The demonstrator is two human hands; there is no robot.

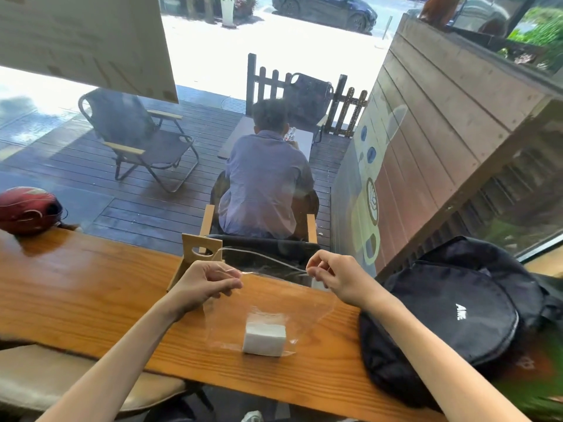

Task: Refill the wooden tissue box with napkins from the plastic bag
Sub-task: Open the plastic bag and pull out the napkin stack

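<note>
— Where do we have our hands?

— Both are raised over the wooden tabletop (91,300). Our left hand (202,284) has its fingers (227,281) curled, pinching the left side of the plastic bag's (304,312) open rim. Our right hand (332,275) pinches the right side of the same rim, fingers bent in around the thin film.

— So the bag is held open?

— The mouth is stretched between our two hands, and the clear bag hangs down from them to the tabletop.

— And the napkins?

— A white block of napkins (264,339) sits at the bottom of the bag, resting on the tabletop, nearer to us than our hands.

— Where is the wooden tissue box?

— The wooden tissue box (198,254) stands at the far edge of the tabletop, just behind our left hand, which covers its lower part. We see its pale panel with an oval cutout; we cannot tell what is inside.

— Anything else around us?

— A black backpack (451,315) lies on the right end of the tabletop, beside our right forearm. A red helmet (27,210) rests at the far left. Through the window, a person (268,178) sits with their back to us on the deck, near a folding chair (137,138).
</note>
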